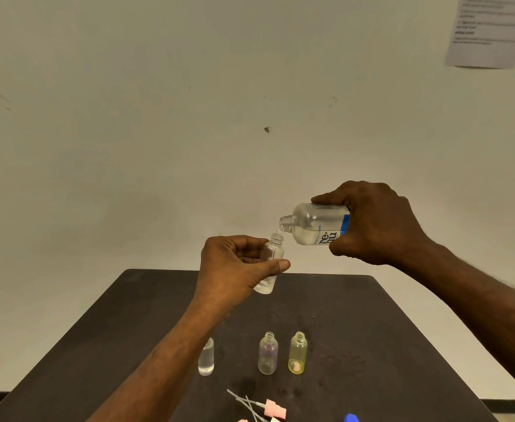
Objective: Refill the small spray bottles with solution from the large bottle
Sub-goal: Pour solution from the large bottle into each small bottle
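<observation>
My right hand (378,223) grips the large clear bottle (314,223) with the blue label, tipped on its side with its open mouth pointing left and down. A thin stream falls from that mouth into the neck of a small clear bottle (273,263), which my left hand (234,269) holds above the far part of the table, tilted slightly. Three more small uncapped bottles stand on the dark table (387,330): a clear one (206,359) partly behind my left forearm, a purple-tinted one (268,353) and a yellow one (297,353).
Pink spray heads with thin dip tubes (268,409) lie at the table's front edge, next to a blue cap (351,418). A plain wall rises behind the table, with a printed sheet (490,28) stuck at the upper right.
</observation>
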